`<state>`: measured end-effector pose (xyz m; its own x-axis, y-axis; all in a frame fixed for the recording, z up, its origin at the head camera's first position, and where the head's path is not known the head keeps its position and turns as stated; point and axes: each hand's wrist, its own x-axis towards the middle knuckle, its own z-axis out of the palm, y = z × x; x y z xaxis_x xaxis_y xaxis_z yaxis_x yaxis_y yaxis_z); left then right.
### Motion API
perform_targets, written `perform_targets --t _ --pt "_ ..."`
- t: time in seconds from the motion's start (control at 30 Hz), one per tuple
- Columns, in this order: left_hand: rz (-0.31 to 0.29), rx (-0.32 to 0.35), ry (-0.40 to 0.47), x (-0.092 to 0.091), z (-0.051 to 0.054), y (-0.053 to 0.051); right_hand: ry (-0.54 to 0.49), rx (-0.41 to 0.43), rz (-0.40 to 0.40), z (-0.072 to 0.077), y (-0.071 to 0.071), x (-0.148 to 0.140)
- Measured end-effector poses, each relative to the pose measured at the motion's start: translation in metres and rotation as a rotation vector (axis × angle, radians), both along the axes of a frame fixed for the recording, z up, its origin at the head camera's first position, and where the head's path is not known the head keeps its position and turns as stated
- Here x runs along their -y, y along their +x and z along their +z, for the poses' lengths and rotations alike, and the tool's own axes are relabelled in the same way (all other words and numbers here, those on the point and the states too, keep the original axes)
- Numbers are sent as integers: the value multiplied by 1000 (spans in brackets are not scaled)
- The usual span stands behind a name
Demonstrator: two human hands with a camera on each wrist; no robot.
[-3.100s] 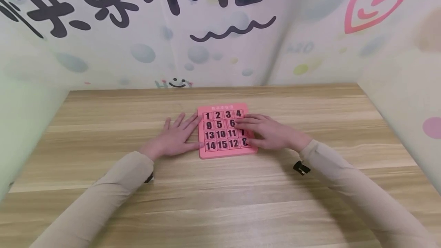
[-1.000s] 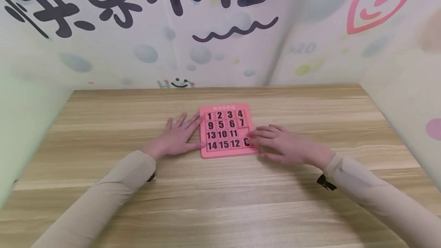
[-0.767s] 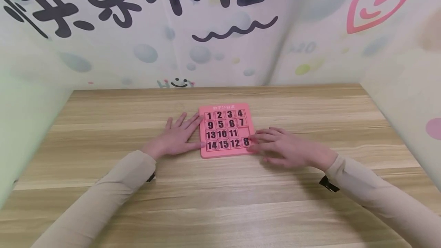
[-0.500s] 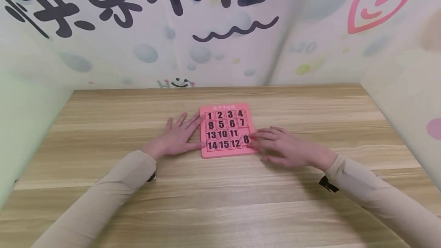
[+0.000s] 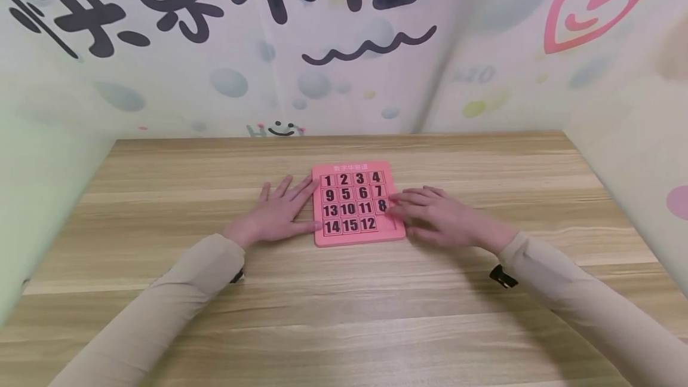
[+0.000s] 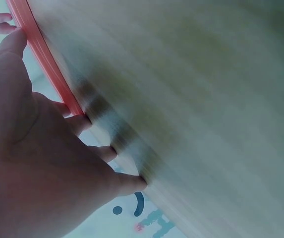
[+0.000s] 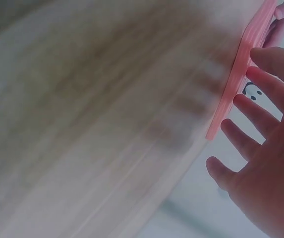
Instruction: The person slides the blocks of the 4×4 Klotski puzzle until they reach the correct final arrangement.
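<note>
A pink number sliding puzzle (image 5: 359,240) lies flat on the wooden table, numbered tiles in four rows. My left hand (image 5: 274,214) is spread on the table, thumb and index fingertip against the puzzle's left edge. The left wrist view shows that hand (image 6: 42,139) along the pink side. My right hand (image 5: 448,217) reaches in from the right, its fingertips touching the 8 tile (image 5: 381,205) at the right end of the third row. Below that tile the bottom right cell is vacant. In the right wrist view the right hand's fingers (image 7: 258,116) are extended and slightly bent over the edge.
The wooden table (image 5: 344,315) spreads out around the puzzle. Behind it stands a white wall (image 5: 344,100) with black lettering and bubble drawings. Pale walls close in the left and right sides.
The 7 tile has moved up into the second row. After it, the 8 tile has slid from the bottom row up to the third. The right hand shifts along; the left hand stays.
</note>
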<state>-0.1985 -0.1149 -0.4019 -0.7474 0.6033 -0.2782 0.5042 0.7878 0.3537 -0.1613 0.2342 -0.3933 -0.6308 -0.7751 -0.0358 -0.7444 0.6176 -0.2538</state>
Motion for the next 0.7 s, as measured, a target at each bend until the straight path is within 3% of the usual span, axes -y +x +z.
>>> perform_targets --t 0.17,0.43,0.7 --pt "-5 5 0 -1 1 0 -7 8 -3 2 0 3" --pt "-5 -4 -8 -1 2 1 38 -4 56 14 14 22" --pt "0 3 -11 -2 4 2 76 -39 109 11 19 33"
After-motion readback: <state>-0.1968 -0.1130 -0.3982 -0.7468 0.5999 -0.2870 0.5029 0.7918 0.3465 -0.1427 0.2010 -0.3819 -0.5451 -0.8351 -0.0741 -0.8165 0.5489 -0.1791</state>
